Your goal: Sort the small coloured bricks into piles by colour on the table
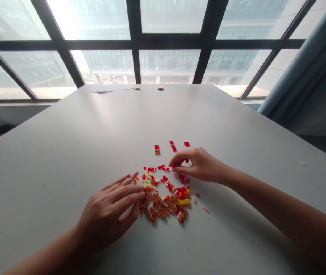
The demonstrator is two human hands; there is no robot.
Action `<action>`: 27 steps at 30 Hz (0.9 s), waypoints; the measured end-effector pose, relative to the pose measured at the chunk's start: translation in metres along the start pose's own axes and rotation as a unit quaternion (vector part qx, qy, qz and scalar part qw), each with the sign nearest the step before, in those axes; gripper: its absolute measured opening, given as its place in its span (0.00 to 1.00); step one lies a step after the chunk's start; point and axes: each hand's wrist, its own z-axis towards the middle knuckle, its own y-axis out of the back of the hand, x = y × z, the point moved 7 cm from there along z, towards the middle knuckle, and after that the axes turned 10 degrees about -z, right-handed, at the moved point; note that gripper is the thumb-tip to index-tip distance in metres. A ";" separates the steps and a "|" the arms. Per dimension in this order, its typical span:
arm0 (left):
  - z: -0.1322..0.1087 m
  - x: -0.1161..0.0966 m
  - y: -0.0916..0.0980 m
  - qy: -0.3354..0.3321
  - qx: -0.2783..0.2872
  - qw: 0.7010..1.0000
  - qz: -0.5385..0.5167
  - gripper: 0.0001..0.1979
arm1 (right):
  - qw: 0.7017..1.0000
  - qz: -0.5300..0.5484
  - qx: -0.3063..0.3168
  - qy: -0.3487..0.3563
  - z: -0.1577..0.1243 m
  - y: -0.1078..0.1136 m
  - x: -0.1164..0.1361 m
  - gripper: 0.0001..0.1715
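Many small building bricks lie loose on the white table: brown bricks (160,206) nearest me, cream bricks (148,180) at the left, yellow bricks (184,201) at the right, and red bricks (151,169) along the far side. My left hand (113,204) rests flat with fingers stretched out, their tips at the pile's left edge. At the far right of the pile, my right hand (196,164) has thumb and forefinger brought together over the red pieces; whatever is between them is too small to make out. Beyond it lie a red-and-brown piece (157,149), a longer red piece (173,146) and a short red piece (186,144).
The white table (94,130) stretches away to large framed windows (168,65). Two round cable holes and a thin sheet (105,90) are at its far edge. A blue curtain (303,72) hangs at the right. A few pink bits (205,209) lie right of the pile.
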 end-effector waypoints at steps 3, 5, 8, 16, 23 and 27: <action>0.000 0.000 0.000 -0.002 0.002 1.000 0.001 0.10 | 0.999 0.010 0.008 -0.033 0.001 -0.001 -0.004 0.05; 0.000 0.001 -0.001 -0.002 0.005 1.000 0.002 0.11 | 0.999 0.000 0.008 -0.038 0.001 -0.002 -0.005 0.05; -0.001 0.001 -0.001 -0.002 0.005 1.000 0.002 0.11 | 0.999 -0.035 -0.004 -0.029 0.002 -0.001 -0.003 0.05; 0.000 0.000 0.001 -0.001 0.003 1.000 0.000 0.11 | 0.996 -0.075 -0.021 0.037 0.000 0.007 0.005 0.06; 0.000 0.000 0.000 -0.002 -0.002 1.000 0.001 0.10 | 0.992 -0.111 -0.035 0.051 0.001 0.002 -0.004 0.05; 0.000 0.000 0.000 -0.003 -0.002 1.000 -0.001 0.10 | 0.985 -0.144 -0.098 0.011 0.002 0.009 -0.020 0.04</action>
